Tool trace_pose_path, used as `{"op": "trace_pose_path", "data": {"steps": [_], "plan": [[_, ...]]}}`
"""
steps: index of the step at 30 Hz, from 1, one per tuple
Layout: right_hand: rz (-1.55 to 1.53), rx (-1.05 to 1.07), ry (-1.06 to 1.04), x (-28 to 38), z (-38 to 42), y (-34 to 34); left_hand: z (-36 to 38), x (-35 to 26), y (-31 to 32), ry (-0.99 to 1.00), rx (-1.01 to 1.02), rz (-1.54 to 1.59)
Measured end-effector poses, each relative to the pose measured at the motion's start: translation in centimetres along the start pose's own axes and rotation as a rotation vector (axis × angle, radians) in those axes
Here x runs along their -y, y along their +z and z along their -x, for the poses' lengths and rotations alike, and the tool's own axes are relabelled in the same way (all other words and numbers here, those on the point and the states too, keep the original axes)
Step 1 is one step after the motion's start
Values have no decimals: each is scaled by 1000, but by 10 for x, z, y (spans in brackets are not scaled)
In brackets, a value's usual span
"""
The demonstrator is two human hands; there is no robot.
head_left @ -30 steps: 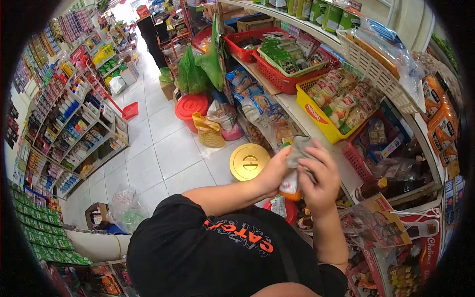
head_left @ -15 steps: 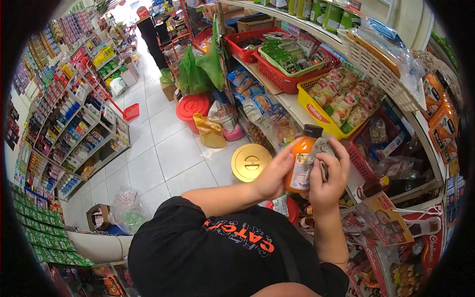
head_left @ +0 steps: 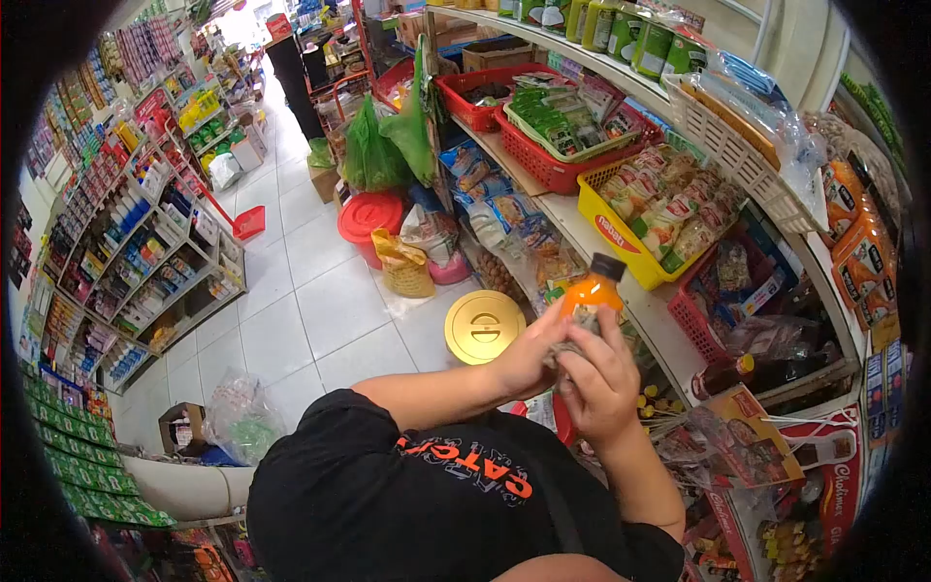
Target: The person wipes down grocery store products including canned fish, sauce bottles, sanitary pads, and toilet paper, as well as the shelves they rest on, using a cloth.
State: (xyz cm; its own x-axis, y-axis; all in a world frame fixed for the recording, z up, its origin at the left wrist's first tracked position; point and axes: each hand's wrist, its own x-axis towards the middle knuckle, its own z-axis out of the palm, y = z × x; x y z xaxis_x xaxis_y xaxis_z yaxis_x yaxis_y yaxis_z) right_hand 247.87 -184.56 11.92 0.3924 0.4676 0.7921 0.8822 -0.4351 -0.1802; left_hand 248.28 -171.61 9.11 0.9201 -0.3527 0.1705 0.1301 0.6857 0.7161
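Note:
An orange sauce bottle (head_left: 590, 291) with a black cap is held tilted in front of my chest. My left hand (head_left: 529, 355) is closed around its lower left side. A grey cloth (head_left: 578, 330) is pressed against the bottle by my right hand (head_left: 603, 383), whose fingers wrap over the front. The two hands and the cloth cover the bottle's label and most of its lower body.
To the right, shelves carry a yellow basket (head_left: 621, 238) of packets, a red basket (head_left: 562, 175) and a white basket (head_left: 747, 141). A gold-lidded container (head_left: 485, 328) and a red-lidded bucket (head_left: 373, 219) stand on the tiled floor. Stocked shelves (head_left: 126, 228) line the left.
My right hand and the cloth have moved from the bottle's right side across its front, toward my left hand. The label is now covered, and the bottle leans a little more.

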Motion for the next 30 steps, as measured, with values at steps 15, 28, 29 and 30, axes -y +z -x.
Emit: {"op": "trace_pose_path", "data": {"steps": [15, 28, 29, 30], "plan": [[-761, -488, 821, -20, 25, -3, 13, 16, -30, -83, 391, -353], [-451, -21, 696, -51, 51, 11, 10, 16, -45, -319, 211, 55], [-680, -47, 745, -50, 51, 5, 8, 14, -42, -326, 222, 20], [-917, -75, 776, -49, 49, 0, 8, 11, -39, -327, 227, -18]]}}
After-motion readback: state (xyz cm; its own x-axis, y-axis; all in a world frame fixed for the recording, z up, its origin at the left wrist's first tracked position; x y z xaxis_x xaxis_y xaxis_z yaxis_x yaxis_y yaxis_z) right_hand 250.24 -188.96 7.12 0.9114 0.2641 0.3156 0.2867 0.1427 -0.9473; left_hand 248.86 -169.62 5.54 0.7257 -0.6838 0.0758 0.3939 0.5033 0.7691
